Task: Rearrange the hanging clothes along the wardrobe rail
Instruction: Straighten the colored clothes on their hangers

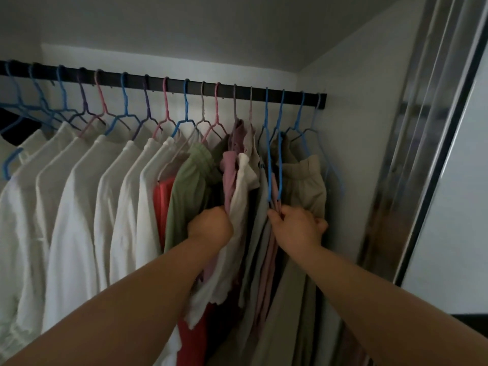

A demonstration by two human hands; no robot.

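Note:
A black wardrobe rail (174, 84) runs across the top and carries several coloured hangers. White shirts (79, 196) fill its left and middle. To the right hang a red garment (161, 207), a green one (190, 180), a pink top (229, 178) with a white frilled piece (241, 196), and beige trousers (303, 180). My left hand (211, 225) is closed on the pink and white fabric, between the green garment and the rest. My right hand (297, 225) grips the lower end of two blue hangers (274, 165) and the cloth beside the beige trousers.
The white side wall (351, 154) stands right behind the last hanger. A mirrored sliding door with a metal frame (422, 154) closes off the right. A dark garment (15, 125) hangs at the far left end of the rail.

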